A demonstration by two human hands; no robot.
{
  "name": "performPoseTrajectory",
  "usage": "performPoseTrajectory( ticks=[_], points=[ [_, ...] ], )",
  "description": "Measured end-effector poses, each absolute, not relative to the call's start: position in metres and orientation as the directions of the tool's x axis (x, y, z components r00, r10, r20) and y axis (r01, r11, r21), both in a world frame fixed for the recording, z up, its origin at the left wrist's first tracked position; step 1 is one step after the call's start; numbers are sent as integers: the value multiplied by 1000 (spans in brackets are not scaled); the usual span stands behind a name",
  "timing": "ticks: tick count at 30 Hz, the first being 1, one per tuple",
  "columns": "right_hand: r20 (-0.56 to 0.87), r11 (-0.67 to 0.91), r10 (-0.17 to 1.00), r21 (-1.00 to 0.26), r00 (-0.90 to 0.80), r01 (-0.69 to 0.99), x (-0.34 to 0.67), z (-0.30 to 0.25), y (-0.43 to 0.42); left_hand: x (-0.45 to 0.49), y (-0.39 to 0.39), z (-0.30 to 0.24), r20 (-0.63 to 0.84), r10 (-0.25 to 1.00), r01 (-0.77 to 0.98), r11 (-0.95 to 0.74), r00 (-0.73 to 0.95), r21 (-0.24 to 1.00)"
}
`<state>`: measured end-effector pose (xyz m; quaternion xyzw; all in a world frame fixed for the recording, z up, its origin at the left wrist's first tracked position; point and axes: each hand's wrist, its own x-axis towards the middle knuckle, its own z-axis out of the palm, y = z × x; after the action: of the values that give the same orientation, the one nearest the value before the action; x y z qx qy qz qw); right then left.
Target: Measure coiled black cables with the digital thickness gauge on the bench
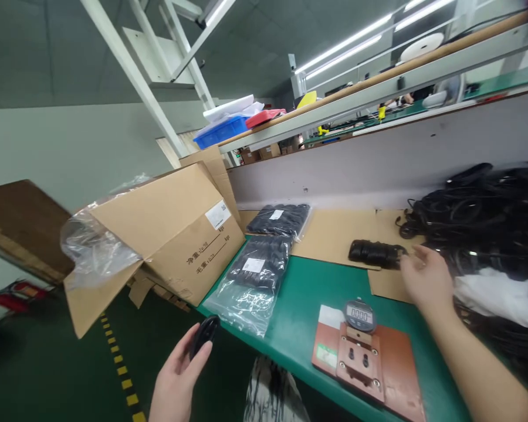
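My left hand (178,369) is closed around a small coiled black cable (205,335), held in the air off the front edge of the green table. On the far side, my right hand (426,275) is at the right end of a row of black coiled cables (372,253) lying on cardboard. Motion blurs its fingers, so their grip does not show clearly. Close to that hand, on the right, a large heap of loose black cables (488,217) is piled up.
A digital gauge (359,316) reading 0.00 sits on a copper-coloured fixture (396,369). Clear bags of black coils (259,258) (281,218) lie beside an opened carton (198,234). White cloth-like material (497,293) lies among the cables. A shelf (356,91) runs above.
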<state>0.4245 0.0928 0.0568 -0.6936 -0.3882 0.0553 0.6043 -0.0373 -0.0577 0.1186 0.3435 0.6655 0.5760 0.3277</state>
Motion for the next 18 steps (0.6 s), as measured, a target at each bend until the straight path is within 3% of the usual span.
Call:
performPoseTrajectory(
  ticks=[4, 8, 13, 18],
  points=[
    [468, 103, 561, -858, 683, 504, 423, 51, 95, 45, -8, 145, 64, 970, 83, -46, -236, 995],
    [517, 156, 533, -838, 670, 523, 428, 46, 96, 143, 81, 146, 182, 983, 251, -183, 28, 950],
    [551, 183, 501, -821, 668, 541, 433, 43, 100, 225, 171, 127, 209, 975, 444, -221, 78, 868],
    [570, 200, 502, -808, 651, 554, 433, 41, 104, 252, 191, 108, 218, 970, 597, -236, 103, 767]
  ],
)
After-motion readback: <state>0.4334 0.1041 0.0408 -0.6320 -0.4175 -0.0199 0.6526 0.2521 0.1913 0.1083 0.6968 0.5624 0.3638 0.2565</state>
